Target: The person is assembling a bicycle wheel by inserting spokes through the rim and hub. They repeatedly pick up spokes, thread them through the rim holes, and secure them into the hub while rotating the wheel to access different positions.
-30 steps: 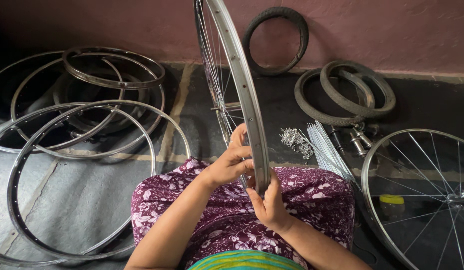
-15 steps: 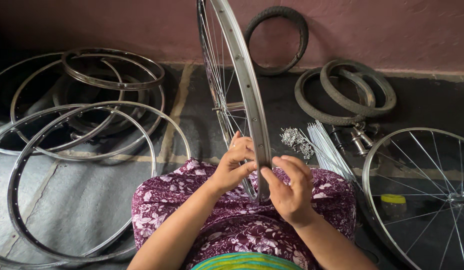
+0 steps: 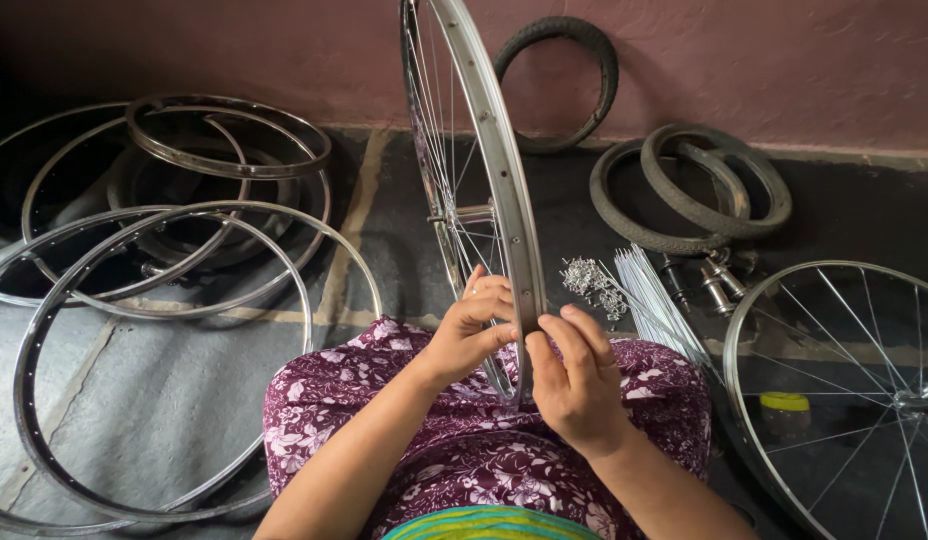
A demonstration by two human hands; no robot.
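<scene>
A spoked bicycle wheel (image 3: 489, 150) stands upright on its edge on my lap, which is covered in purple flowered cloth (image 3: 434, 440). My left hand (image 3: 471, 330) grips the rim's lower part from the left, fingers curled around it. On the right side of the same stretch of rim my right hand (image 3: 574, 380) rests, its fingertips pinching at the rim edge. Whether a small part sits between those fingers is hidden.
Several bare metal rims (image 3: 174, 260) lie stacked on the floor at left. Black tyres (image 3: 684, 190) lie at right and one leans on the wall (image 3: 559, 85). A pile of spoke nipples (image 3: 589, 280), a bundle of loose spokes (image 3: 659, 300) and another spoked wheel (image 3: 844, 390) are at right.
My right hand has come up from under the rim to its right side, the fingers now on the rim edge. My left hand stays on the rim, and the wheel barely moves.
</scene>
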